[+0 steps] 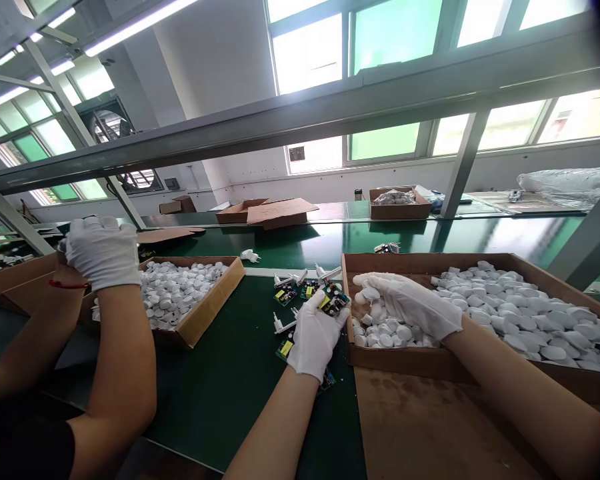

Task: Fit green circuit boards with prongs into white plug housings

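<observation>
1. Although the left hand (316,341) lies directly over the small green circuit boards (334,300), I cannot tell if its fingers really grip one of them.
2. These boards, with white plug parts (283,325) beside them, lie in a loose strip on the green counter (220,400). The long way of this strip goes from the far side of the counter toward the person, so the left hand is the nearer one to the boards.
3. The right hand (410,305) is to the right of the boards, resting on a pile of white round caps (525,313) inside a cardboard tray (480,263). It is nearer to the caps, but whether it holds some of them is not possible to tell.
4. Both hands wear white cotton gloves (325,350), and they are apart, though only a little.
5. More to the left, a co-worker's hands (103,253) are held together beside another tray (215,303) of white caps.
6. Further off on the counter are open cardboard boxes (280,212).
</observation>
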Demonstrator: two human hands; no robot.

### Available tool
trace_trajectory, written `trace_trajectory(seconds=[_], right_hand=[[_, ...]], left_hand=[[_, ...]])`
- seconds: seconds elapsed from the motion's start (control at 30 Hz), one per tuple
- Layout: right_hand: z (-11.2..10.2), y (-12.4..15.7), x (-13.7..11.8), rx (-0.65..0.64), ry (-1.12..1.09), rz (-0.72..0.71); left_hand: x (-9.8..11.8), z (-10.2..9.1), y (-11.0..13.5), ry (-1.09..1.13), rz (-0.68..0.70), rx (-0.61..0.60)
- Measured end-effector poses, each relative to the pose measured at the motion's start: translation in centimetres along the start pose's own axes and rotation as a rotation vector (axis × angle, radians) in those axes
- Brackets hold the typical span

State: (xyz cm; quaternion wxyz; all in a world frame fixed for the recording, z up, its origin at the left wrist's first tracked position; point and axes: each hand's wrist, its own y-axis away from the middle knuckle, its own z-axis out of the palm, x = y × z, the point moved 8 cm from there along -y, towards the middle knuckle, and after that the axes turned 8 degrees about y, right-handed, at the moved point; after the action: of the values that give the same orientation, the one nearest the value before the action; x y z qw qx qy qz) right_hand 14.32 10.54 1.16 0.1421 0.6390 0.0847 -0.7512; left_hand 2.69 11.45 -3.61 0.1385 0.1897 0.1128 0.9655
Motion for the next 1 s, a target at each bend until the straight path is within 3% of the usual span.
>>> trace_trajectory(seconds=[0.17,0.5,0.7,0.83,1.0], right_hand=[[-0.3,-0.1,0.3,0.005,0.007,0.008],[0.2,0.0,-0.4,0.023,0.063,0.025],[0.0,0.2,-1.5,0.034,-0.013,-0.084],[-0.9,-0.1,-1.0,0.072,-0.072,-0.048],[-0.3,-0.2,-0.6,-0.021,-0.096,-0.031]], left_hand=[[0.4,0.6,-0.1,-0.067,0.103,-0.110],[0.3,1.6,0.7,-0.241,0.165,-0.159],[0.3,1.9,0.9,-0.289,0.154,-0.207],[0.2,1.8,0.9,-0.277,0.129,-0.198],[0.1,1.6,0.7,-0.251,0.102,-0.168]])
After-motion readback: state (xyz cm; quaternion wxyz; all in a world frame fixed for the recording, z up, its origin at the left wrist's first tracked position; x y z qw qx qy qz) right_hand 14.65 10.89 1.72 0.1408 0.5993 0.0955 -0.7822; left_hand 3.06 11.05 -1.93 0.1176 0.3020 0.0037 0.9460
